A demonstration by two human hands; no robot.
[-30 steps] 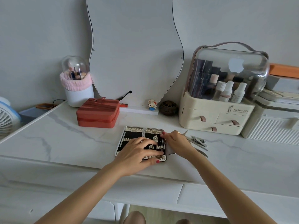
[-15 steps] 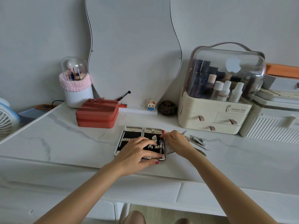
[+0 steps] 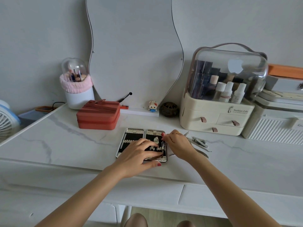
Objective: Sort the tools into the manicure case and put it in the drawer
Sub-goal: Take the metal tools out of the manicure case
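Note:
The manicure case (image 3: 134, 131) lies open and flat on the marble tabletop, silver-rimmed with a black lining and several small metal tools held in its loops. My left hand (image 3: 139, 154) rests on the case with straight spread fingers, covering its lower middle. At the case's right edge my right hand (image 3: 177, 145) has curled fingers that pinch a thin metal tool (image 3: 163, 147). Nail clippers (image 3: 199, 142) and other slim loose tools lie on the table just right of that hand. Closed white drawer fronts (image 3: 147, 191) run under the table edge.
A red zip case (image 3: 98, 115) stands behind the manicure case to the left. A cream cosmetics organizer (image 3: 218, 115) and a white ribbed box (image 3: 275, 128) fill the back right. A brush holder (image 3: 77, 95), wavy mirror (image 3: 134, 54), toy figure (image 3: 152, 106) and fan (image 3: 6, 118) line the back and left.
Both hands stay on the case almost unmoved. My right hand's fingertips shifted slightly along the case's right edge.

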